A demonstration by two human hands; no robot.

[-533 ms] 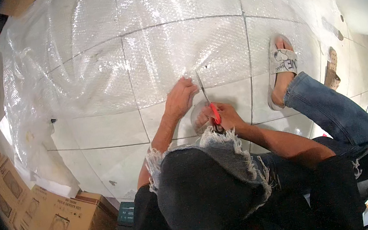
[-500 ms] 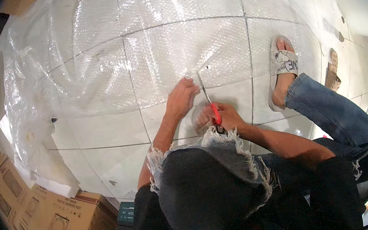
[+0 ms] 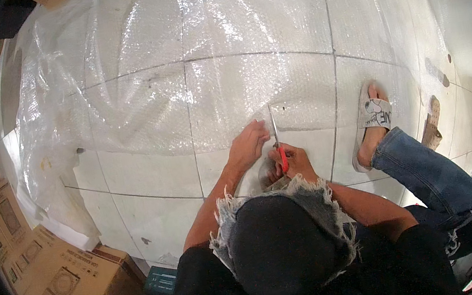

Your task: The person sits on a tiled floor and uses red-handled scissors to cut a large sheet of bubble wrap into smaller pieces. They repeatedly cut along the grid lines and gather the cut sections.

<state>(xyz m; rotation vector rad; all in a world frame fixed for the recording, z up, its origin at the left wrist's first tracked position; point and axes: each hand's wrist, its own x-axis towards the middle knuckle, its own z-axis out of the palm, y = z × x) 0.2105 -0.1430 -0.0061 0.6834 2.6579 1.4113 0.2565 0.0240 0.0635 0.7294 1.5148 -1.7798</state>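
Note:
A wide sheet of clear bubble wrap [image 3: 140,109] lies over the white tiled floor, its near edge just in front of my hands. My right hand [image 3: 297,163] is closed round the red handles of a pair of scissors [image 3: 275,131]. The blades point away from me, over the wrap's near part. Close to their left side, my left hand [image 3: 249,145] has its fingers bent and pressed together at the wrap's edge, seemingly pinching it; the fingertips are partly hidden. Part of a bare foot shows beneath my right hand.
Printed cardboard boxes [image 3: 65,286] stand at the lower left, beside a dark green-and-black box [image 3: 158,291]. My right foot in a patterned slide sandal [image 3: 373,116] rests at the wrap's right part. A whitish, translucent roll-like bulk [image 3: 465,18] stands at the far right.
The view has shifted, so the scene sits lower in the picture. Against the wrap, the scissors have advanced slightly away from me. My left hand stays at nearly the same spot.

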